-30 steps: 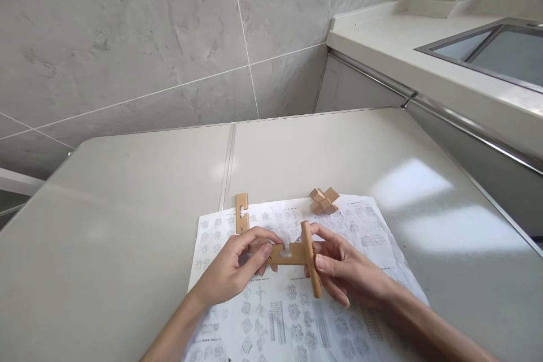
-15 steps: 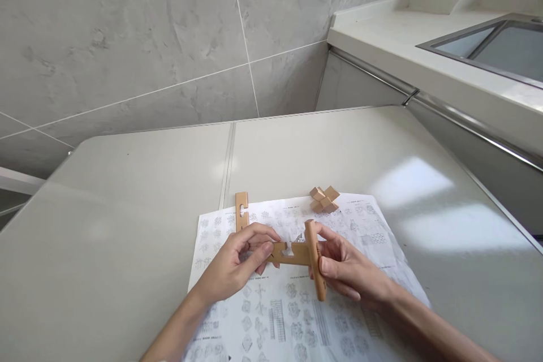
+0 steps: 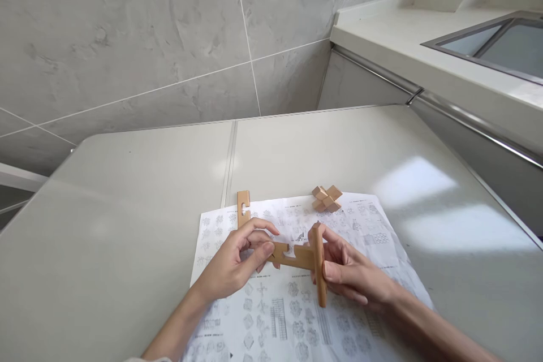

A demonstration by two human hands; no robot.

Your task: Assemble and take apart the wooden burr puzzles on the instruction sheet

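Observation:
My left hand (image 3: 237, 266) pinches the left end of a notched wooden puzzle piece (image 3: 302, 258) between thumb and fingers. My right hand (image 3: 356, 274) grips a second wooden puzzle piece (image 3: 319, 274), which stands crosswise at the first one's right end. Whether the two are interlocked or only touching I cannot tell. Both are held over a printed sheet (image 3: 231, 305). Just beyond my left hand lies another notched wooden piece (image 3: 243, 210), its near end hidden by the fingers. Farther right, an assembled wooden burr puzzle (image 3: 326, 199) rests on the sheet's far edge.
The sheet, covered with small puzzle drawings, lies on a pale table (image 3: 148, 198) with a seam across its top. A grey tiled wall (image 3: 169, 28) rises behind. At the right a white counter (image 3: 382, 28) with a metal-framed inset (image 3: 462, 56) stands above the table.
The crosswise piece in my right hand has turned slightly and shifted a little right and down with the notched piece's right end. My left hand keeps its grip. The view has moved slightly.

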